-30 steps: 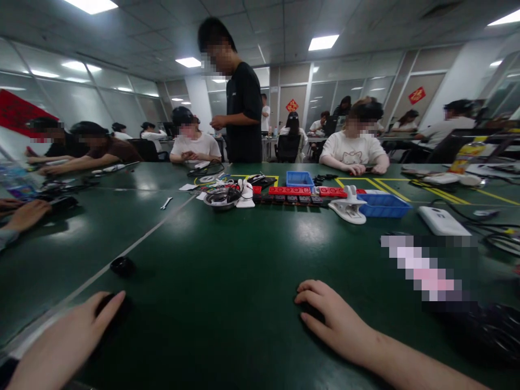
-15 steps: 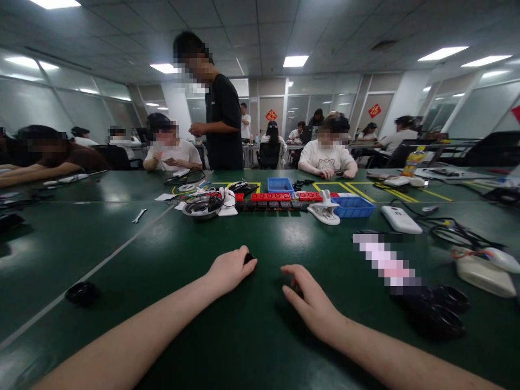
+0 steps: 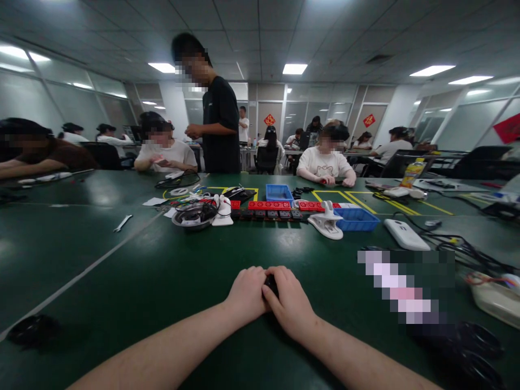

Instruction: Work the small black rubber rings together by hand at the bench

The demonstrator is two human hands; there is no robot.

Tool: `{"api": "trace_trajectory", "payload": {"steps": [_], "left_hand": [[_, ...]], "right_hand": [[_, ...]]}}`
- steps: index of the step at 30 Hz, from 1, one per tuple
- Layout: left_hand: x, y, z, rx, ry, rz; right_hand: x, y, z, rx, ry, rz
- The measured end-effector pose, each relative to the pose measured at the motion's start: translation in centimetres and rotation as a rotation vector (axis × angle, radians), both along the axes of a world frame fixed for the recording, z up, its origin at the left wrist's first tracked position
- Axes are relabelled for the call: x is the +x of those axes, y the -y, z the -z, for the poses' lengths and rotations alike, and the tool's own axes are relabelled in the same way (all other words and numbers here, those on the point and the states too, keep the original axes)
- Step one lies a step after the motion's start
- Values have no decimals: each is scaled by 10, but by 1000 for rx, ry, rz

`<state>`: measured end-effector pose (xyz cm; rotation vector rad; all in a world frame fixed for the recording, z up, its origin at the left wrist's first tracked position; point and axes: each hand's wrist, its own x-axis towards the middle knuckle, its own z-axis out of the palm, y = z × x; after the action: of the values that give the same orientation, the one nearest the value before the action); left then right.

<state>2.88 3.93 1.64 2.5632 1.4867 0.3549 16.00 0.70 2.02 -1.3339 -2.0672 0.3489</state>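
As my forearms (image 3: 170,341) pointed toward the far edge of the green table (image 3: 134,281), my left hand (image 3: 248,295) and right hand (image 3: 290,303) touched, curled fingers clamped round a black object (image 3: 271,284), mostly hidden, nearer me than the metal bowl (image 3: 194,225).

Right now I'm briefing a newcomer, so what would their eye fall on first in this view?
Probably the two bare hands, left and right, meeting around a small black object at the near middle of the green table. Beyond them, a row of red pieces stands out, and behind the table's far edge a person in black stands.
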Motion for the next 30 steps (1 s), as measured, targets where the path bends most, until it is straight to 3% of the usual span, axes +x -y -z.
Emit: {"api": "trace_trajectory", "payload": {"steps": [6, 9, 15, 21, 30], "left_hand": [[-1, -1, 0, 11, 54, 22], [-8, -5, -1, 4, 72, 123], [-24, -15, -6, -79, 92, 372], [-23, -10, -5, -104, 57, 455], [-19, -11, 0, -111, 30, 486]], "right_hand": [[0, -5, 1, -33, 21, 92], [2, -1, -4, 27, 64, 91], [11, 11, -15, 48, 26, -209], [8, 16, -20, 52, -106, -479], [9, 13, -11, 126, -67, -557]]}}
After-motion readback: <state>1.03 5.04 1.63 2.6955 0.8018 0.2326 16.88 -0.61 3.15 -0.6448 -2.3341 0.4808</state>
